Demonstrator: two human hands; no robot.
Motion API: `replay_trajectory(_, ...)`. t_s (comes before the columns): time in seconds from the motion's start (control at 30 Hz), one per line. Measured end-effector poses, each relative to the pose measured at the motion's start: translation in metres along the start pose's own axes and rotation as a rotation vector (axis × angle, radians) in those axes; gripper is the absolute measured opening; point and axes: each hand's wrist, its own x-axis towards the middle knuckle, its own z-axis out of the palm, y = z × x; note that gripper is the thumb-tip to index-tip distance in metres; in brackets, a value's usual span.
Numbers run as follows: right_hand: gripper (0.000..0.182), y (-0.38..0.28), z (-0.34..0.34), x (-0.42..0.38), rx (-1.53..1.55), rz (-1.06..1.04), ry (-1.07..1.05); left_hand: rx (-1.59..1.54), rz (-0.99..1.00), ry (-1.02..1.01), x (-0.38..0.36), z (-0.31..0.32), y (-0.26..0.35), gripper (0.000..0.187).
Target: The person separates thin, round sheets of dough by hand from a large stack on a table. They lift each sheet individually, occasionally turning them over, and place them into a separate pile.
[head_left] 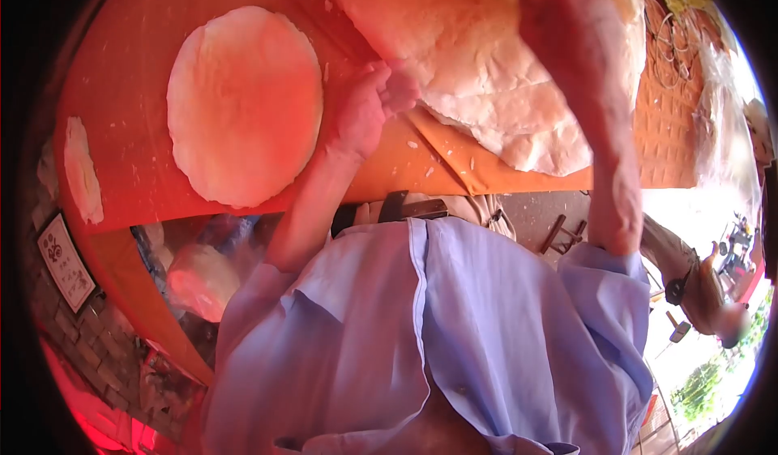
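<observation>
Head view: both hands, left (369,111) and right (559,17), grasp a large stretched dough sheet (478,74) held above the orange cloth (121,90), beside one finished flat round (243,106) lying there.

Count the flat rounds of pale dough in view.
2 whole ones: a flat round of pale dough lying on the orange surface, and a larger stretched sheet in both hands. Others may be hidden.
</observation>
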Motion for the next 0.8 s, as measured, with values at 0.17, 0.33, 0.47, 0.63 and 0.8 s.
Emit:
replay_trajectory(0.17,0.023,-0.005,-0.031,-0.012,0.012,-0.181,0.113,0.116,-0.014,0.184,-0.009,-0.002,-0.016,0.028)
replay_trajectory(0.33,0.024,0.017,0.071,-0.03,-0.076,-0.222,-0.289,0.054,0.031,0.156,-0.001,0.0,-0.019,0.03)
replay_trajectory(0.47,0.008,0.016,0.058,-0.042,0.13,-0.231,-0.001,0.034,0.044,0.186,0.008,-0.009,-0.02,0.031)
replay_trajectory(0.63,0.014,0.023,0.088,-0.057,0.17,-0.224,0.025,0.084,0.167,0.282,0.014,-0.008,-0.011,0.031)
replay_trajectory(0.8,0.007,0.003,0.088,-0.05,0.196,-0.248,0.069,0.047,0.157,0.263,0.031,-0.015,0.001,0.032)
